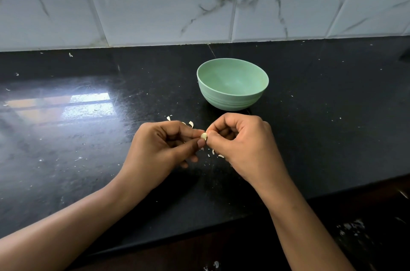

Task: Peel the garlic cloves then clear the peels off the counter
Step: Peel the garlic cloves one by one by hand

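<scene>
We see one garlic clove (204, 136) held just in front of the green bowl (230, 99), on the side nearer to the person, over the black counter (88, 137). The left hand (164, 148) pinches it between thumb and forefinger. The right hand (241, 139) pinches the same clove from the other side with its fingertips. The clove sits between the two grips, and only its pale middle shows. A few peels (191, 124) lie on the counter in front of the bowl, just beyond the left hand, and smaller bits lie below the right hand.
</scene>
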A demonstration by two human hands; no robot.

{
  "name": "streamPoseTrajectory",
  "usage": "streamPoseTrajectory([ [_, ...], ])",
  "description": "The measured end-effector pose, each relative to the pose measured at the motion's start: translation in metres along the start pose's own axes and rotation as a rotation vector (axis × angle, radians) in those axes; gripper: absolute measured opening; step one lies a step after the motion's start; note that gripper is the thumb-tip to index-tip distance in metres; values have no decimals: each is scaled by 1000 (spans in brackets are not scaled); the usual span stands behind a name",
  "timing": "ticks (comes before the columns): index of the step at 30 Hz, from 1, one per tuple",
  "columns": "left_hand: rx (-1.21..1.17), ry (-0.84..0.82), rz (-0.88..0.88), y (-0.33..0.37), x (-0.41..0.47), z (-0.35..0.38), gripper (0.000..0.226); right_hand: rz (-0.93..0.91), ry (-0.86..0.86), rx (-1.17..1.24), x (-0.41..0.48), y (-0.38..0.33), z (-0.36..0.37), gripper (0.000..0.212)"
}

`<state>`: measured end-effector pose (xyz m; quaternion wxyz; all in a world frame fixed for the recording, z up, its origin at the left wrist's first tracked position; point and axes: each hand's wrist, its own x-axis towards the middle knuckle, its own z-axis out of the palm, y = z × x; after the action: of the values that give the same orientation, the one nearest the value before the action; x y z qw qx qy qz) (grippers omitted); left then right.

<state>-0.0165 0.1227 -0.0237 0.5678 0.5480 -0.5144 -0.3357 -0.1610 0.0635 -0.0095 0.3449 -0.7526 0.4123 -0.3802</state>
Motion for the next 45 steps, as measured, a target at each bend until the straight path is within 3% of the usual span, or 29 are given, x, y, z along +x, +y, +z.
streamPoseTrajectory([
  [5,44,-7,73,1,-3,2,17,-26,-16,42,-1,4,3,30],
  [9,41,-5,103,1,-3,3,16,30,-35,186,-1,8,9,24],
  [14,18,36,119,2,-3,1,30,140,-70,468,-3,3,13,4],
  [17,111,48,191,0,-2,-1,19,169,-81,521,-5,1,13,4],
  [22,146,65,247,1,-3,-2,18,286,-110,613,-5,-1,10,17],
  [27,-2,52,146,3,-1,0,15,421,-179,706,-3,-4,10,9],
  [32,-199,71,-12,4,3,1,13,477,-157,742,-4,-4,6,21],
  [45,-214,86,-142,2,5,1,14,310,-102,556,-8,-2,-5,21],
])
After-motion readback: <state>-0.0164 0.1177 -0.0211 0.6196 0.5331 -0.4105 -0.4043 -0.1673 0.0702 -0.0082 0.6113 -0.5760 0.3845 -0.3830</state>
